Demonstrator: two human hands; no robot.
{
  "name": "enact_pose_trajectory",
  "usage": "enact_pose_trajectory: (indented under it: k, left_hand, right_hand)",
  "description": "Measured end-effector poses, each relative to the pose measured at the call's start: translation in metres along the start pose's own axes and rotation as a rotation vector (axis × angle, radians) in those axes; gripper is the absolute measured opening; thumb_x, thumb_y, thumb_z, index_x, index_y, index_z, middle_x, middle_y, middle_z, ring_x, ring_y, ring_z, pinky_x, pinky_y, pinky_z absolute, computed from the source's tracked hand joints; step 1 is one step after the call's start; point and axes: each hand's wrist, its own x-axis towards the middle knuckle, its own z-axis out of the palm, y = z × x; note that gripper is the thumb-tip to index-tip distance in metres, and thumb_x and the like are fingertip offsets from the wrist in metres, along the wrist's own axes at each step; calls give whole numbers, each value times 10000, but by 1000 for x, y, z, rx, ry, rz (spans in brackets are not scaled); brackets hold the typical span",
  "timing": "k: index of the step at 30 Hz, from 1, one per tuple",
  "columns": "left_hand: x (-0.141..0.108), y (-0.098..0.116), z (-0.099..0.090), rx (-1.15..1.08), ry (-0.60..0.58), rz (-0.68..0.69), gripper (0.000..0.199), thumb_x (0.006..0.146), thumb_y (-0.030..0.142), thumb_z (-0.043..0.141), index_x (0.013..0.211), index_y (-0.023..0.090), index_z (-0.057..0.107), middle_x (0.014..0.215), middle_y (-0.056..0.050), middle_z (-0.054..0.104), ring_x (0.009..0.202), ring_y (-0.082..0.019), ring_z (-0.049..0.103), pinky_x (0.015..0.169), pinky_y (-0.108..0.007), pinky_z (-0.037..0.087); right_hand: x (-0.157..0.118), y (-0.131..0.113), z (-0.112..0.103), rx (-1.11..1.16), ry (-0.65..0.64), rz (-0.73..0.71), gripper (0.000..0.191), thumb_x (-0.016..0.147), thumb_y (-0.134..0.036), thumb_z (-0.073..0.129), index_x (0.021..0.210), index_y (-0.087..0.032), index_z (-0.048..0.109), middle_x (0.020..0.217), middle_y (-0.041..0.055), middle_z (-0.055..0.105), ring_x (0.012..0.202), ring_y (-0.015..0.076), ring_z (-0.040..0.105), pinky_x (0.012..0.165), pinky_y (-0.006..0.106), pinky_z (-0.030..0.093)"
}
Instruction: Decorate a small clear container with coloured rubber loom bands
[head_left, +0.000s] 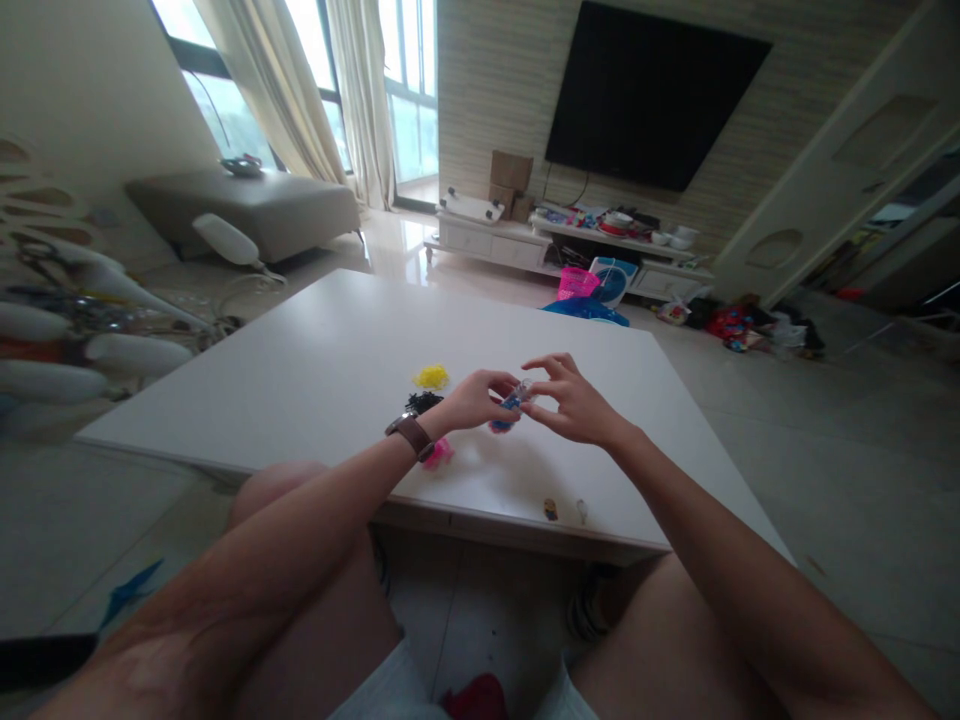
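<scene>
My left hand (pixel 484 398), with a brown-strapped watch on the wrist, is closed around a small clear plastic loom (pixel 515 398) wrapped in blue bands. It is tilted, just above the white table (pixel 600 370). My right hand (pixel 571 402) meets its right side, thumb and index finger pinching at it while another finger is raised. Pink at its lower end is partly hidden. Beside my left wrist lie piles of yellow bands (pixel 431 376), black bands (pixel 424 401) and pink bands (pixel 438 454). Near the front edge are a yellow-and-blue charm (pixel 550 509) and a small pale clip (pixel 581 511).
My knees are at the table's front edge. Beyond it stand a pink basket (pixel 579 283), a low white cabinet (pixel 495 245) with dishes, and a wall television (pixel 652 95). A grey bench (pixel 292 205) stands by the window. White padded equipment (pixel 135 352) is at the left.
</scene>
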Motion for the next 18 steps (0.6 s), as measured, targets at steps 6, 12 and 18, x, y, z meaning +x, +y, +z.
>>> enact_pose_trajectory:
  k: [6,12,18]
  left_hand:
    - [-5,12,3,139,-26,149,307,672,134,712,977,146,753,920,-32,744,874,-173,673,852,-279,537]
    - [-6,18,3,102,-13,144,294,675,157,745,969,149,749,925,-34,752,899,-183,684,881,-303,544]
    - [2,12,-12,80,70,44,305,680,215,771,970,124,739,882,-66,752,840,-189,700,768,-284,568]
  right_hand:
    - [-6,-4,7,-116,-248,5,224,838,-443,736,1008,-305,785,1514,48,459,1352,390,326,1028,591,376]
    - [-2,-6,4,31,-75,9,107,813,-320,768,907,-270,773,1302,81,597,1225,324,453,1019,524,408]
    - [4,-3,4,197,335,172,216,804,-304,746,986,-232,655,1152,82,635,1065,259,577,870,404,506]
